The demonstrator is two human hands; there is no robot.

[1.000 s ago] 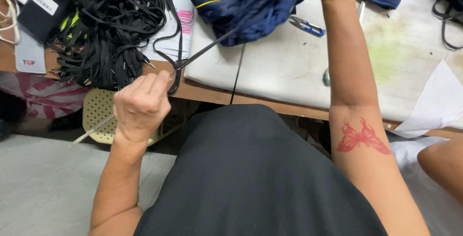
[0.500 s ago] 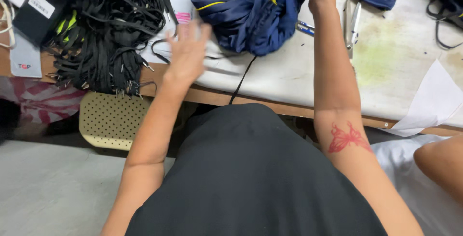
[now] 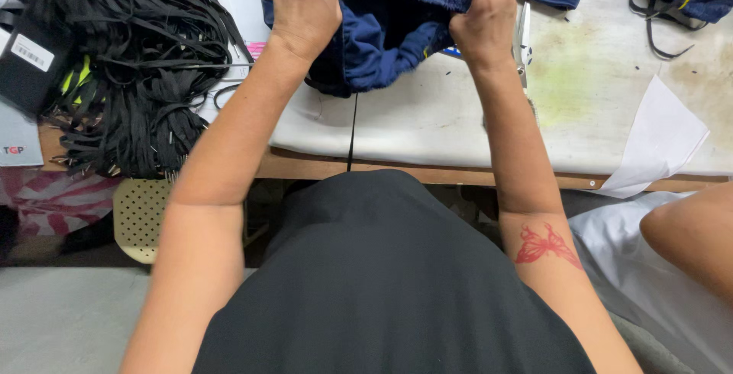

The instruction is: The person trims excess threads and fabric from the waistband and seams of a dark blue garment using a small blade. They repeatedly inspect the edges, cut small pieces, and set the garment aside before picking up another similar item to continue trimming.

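Both hands have moved onto the cloth: half a second ago the left hand (image 3: 305, 3) was open in the air over the worktop's (image 3: 595, 114) near edge, and now it is up at the navy shorts (image 3: 389, 38), closed over the gathered waistband. The right hand (image 3: 489, 15), which was already at the garment, has shifted to pinch the same band a little to the side.

Each hand's fingers are curled shut on the fabric, knuckles toward the camera, wrists bent slightly back. Both forearms reach straight out from the body, roughly parallel, elbows below the worktop's edge. The shorts lie bunched between the hands on the pale worktop, at its far side, with a thin black cord (image 3: 353, 133) hanging from under them down over the near edge.

My judgement of the risks: that dangling cord could slip out of the band if the fabric is tugged, since nothing holds its free end. Metal scissors (image 3: 524, 34) lie just beside the right hand, touching or nearly so; a sideways pull could knock them or nick the fingers. The heap of black cords (image 3: 130, 68) to the left sits near the left forearm, and a loose loop could snag on it.
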